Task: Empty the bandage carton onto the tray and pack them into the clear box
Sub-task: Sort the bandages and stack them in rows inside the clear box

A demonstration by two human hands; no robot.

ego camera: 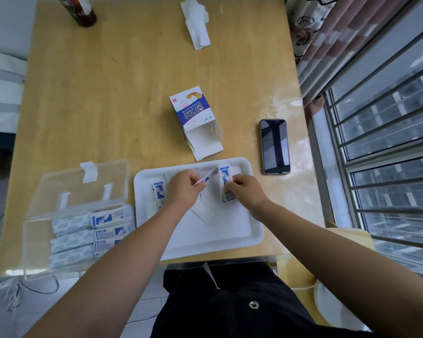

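The blue-and-white bandage carton [195, 118] lies open on its side on the wooden table, just beyond the white tray [252, 230]. On the tray, my left hand [185, 191] pinches a bandage strip [205, 178] lifted off the surface. My right hand [247, 191] presses its fingers on a stack of bandages [224, 184] lying on the tray. Another bandage stack [159, 192] lies at the tray's left, partly hidden by my left wrist. A folded white paper [205, 211] lies between my hands. The clear box [39, 240] stands open at left, with several bandage stacks [93, 230] packed inside.
A black phone [274, 146] lies right of the tray. A crumpled tissue [197, 23] and a dark bottle [83, 11] sit at the table's far side. The box lid [83, 186] stands tilted back. Window bars run along the right.
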